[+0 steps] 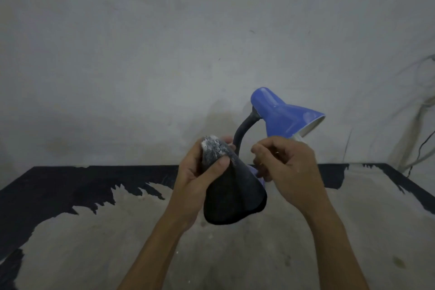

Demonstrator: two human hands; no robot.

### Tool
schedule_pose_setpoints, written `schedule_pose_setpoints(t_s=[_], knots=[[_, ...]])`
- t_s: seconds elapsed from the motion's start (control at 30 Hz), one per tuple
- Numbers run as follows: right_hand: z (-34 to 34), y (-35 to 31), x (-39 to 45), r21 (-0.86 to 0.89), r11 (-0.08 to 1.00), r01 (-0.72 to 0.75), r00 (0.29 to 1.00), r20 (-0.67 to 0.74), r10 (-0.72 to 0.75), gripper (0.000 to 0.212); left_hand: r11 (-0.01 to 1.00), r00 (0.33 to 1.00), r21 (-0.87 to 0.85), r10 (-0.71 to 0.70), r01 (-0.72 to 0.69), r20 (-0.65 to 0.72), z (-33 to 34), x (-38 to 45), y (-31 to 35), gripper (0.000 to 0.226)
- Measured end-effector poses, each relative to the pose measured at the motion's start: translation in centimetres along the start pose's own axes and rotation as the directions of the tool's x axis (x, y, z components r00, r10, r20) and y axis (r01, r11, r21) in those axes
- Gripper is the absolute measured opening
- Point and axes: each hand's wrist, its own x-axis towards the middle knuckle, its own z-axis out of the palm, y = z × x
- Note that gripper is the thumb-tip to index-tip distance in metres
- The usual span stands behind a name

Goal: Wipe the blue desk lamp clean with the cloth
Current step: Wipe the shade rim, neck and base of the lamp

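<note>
Left hand (200,172) grips a dark cloth (233,195) bunched at its top, thumb pressed across the front, the rest hanging down in a loose cone. The bunched tip is caked pale grey-white, dust or grime by the look of it; probably gathered that way to give a firm pad for wiping. Right hand (284,167) is curled, fingers drawn in toward the lamp's lower part, just behind the cloth. Whether it actually clasps the base or only rests against it cannot be told; the cloth and fingers hide the contact. My reading: it steadies the lamp so the wipe does not push it over.

Blue desk lamp (280,113) stands near the middle of the desk's far edge, close to the wall. Shade is glossy blue with soft highlights, opening tilted down and to the right, pale inside. A dark flexible neck (242,134) curves up from behind the hands to the shade's narrow end. Only a sliver of bluish-purple base (260,180) shows between the hands. Shade surface looks fairly clean from here; fine dust would not show at this sharpness.

Desk (353,231) top is dark along the far edge and left side, with the coating worn away to a pale, rough patch across most of the near area. Wall (164,54) behind is grey and blotchy; cables (421,139) hang at the far right.
</note>
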Motion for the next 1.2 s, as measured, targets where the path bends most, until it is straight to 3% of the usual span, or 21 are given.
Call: schedule_pose_setpoints(t_s=[0.13,0.23,0.3,0.33,0.47,0.57,0.7,0.93,1.2], knots=[[-1.9,0.0,-0.1,-0.022,0.997,0.070,0.948,-0.309,-0.074,0.018,0.992,0.996,0.115,0.060,-0.053,-0.060,1.3,-0.3,0.3,0.035],[-2.8,0.7,-0.2,-0.032,0.999,-0.001,0.851,-0.526,-0.016,0.017,0.981,0.995,0.180,0.083,-0.074,-0.046,2.2,-0.4,0.3,0.045],[-3.4,1.2,-0.3,0.005,0.998,-0.061,0.808,-0.587,0.053,0.003,0.972,0.993,0.224,0.093,-0.073,-0.077,2.6,-0.3,-0.3,0.049],[-3.5,1.4,-0.2,0.043,0.993,-0.110,0.809,-0.576,0.115,0.012,0.965,0.991,0.255,0.093,-0.065,-0.099,2.7,-0.2,-0.7,0.053],[-3.9,2.5,0.0,0.056,0.971,-0.232,0.888,-0.394,0.235,0.086,0.900,0.979,0.424,0.168,-0.105,-0.112,3.1,0.9,-1.5,0.058],[-3.4,3.0,0.5,0.085,0.959,-0.271,0.914,-0.288,0.284,0.115,0.828,0.963,0.528,0.261,-0.189,-0.064,3.4,2.3,-1.2,0.048],[-2.8,3.3,1.1,0.150,0.951,-0.271,0.932,-0.205,0.298,0.115,0.705,0.942,0.657,0.335,-0.268,0.024,3.8,4.5,-0.2,0.046],[-2.4,4.0,1.2,0.218,0.949,-0.226,0.931,-0.239,0.276,0.110,0.507,0.878,0.733,0.394,-0.454,0.271,5.4,9.3,2.7,0.043],[-2.1,4.6,1.2,0.257,0.954,-0.156,0.945,-0.243,0.221,0.114,0.322,0.884,0.824,0.122,-0.466,0.452,7.5,12.7,3.3,0.060]])
